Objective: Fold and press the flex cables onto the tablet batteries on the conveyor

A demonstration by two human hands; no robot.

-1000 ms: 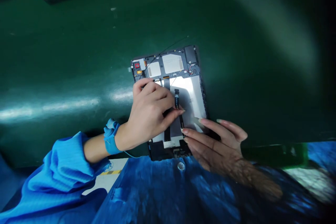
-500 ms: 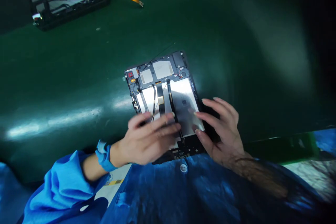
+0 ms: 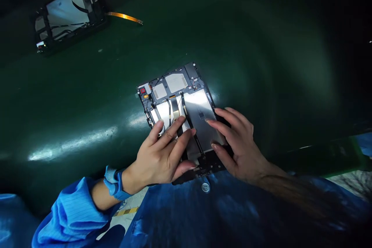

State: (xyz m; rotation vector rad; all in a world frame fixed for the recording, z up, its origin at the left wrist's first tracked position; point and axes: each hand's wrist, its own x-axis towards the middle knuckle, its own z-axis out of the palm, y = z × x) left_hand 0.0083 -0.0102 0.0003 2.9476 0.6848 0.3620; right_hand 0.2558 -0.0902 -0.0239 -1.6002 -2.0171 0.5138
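Green mat (image 3: pixel 261 66), opened tablet (image 3: pixel 180 100) under left hand (image 3: pixel 162 159), right hand (image 3: pixel 238 143)

Tablet's (image 3: pixel 186 112) near corners under both hands; right forearm blurred.

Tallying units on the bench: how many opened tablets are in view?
2. One tablet lies under the left hand and right hand; the other tablet lies far left on the mat.
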